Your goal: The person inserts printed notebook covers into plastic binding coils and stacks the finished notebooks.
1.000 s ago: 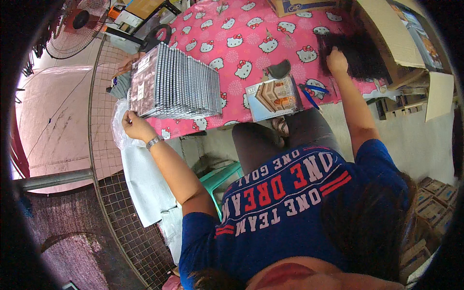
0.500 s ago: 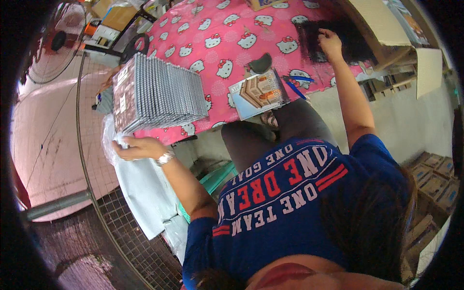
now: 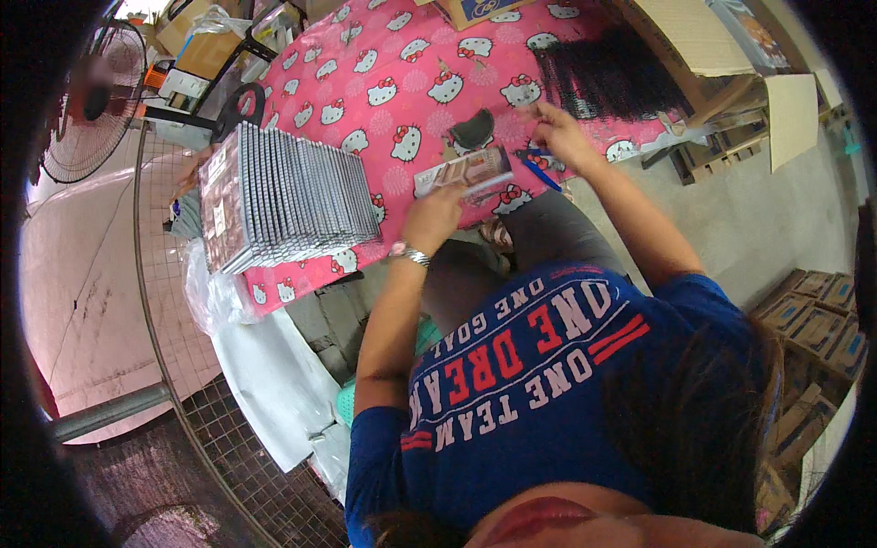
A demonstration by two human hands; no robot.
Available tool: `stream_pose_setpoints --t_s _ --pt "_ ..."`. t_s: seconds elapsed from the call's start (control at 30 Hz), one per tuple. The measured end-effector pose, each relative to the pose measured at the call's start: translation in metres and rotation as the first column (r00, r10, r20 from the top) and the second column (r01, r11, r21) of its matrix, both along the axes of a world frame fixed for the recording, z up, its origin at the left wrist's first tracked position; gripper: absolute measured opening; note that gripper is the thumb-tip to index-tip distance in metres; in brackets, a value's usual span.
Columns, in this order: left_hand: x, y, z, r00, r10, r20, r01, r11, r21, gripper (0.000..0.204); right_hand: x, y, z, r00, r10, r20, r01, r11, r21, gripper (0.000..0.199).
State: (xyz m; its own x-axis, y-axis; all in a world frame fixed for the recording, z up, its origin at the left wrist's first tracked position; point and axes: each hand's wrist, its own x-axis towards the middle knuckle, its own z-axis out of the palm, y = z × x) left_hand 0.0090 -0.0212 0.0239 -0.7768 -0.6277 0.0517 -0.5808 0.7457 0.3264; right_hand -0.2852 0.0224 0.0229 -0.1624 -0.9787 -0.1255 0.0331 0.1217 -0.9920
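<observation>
My left hand (image 3: 433, 219) is closed on the near-left edge of a booklet (image 3: 464, 170) with a building on its cover. The booklet looks tilted, its pale near edge raised off the pink tablecloth (image 3: 402, 91). Just beyond its right end my right hand (image 3: 563, 137) hangs with curled fingers; whatever it pinches, if anything, is too small to make out. Below that hand lie blue pen-like tools (image 3: 541, 172). A dark green rounded piece (image 3: 473, 130) rests behind the booklet. At the left stands a tall stack of spiral-bound notebooks (image 3: 306, 196).
A heap of thin black strands (image 3: 607, 78) covers the table's far right, beside an open cardboard box (image 3: 699, 41). A fan (image 3: 96, 100) stands at the far left. White sheets (image 3: 274, 393) hang left of my lap, and bundled cartons (image 3: 813, 320) sit on the floor at right.
My left hand has moved from below the notebook stack rightward onto the booklet, which now tilts. My right hand has come back from the black strands toward the booklet.
</observation>
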Motion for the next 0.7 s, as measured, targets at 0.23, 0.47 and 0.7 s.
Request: stream_pose_setpoints --t_s 0.23,0.47,0.7 --pt "-0.041 -0.014 0.022 0.97 0.13 -0.203 -0.19 0.932 -0.307 0.021 0.116 0.021 -0.057 0.999 -0.034 0.018 0.038 0.946 -0.322 0.064" --pt "-0.03 -0.025 0.018 0.966 0.002 -0.257 -0.065 0.969 -0.238 0.019 0.046 0.012 0.001 0.909 0.137 -0.393 -0.233 0.95 -0.207 0.029" --pt "-0.033 -0.022 0.032 0.962 -0.019 -0.274 -0.038 0.979 -0.202 0.024 0.044 -0.003 0.01 0.828 0.057 -0.558 -0.362 0.814 -0.454 0.026"
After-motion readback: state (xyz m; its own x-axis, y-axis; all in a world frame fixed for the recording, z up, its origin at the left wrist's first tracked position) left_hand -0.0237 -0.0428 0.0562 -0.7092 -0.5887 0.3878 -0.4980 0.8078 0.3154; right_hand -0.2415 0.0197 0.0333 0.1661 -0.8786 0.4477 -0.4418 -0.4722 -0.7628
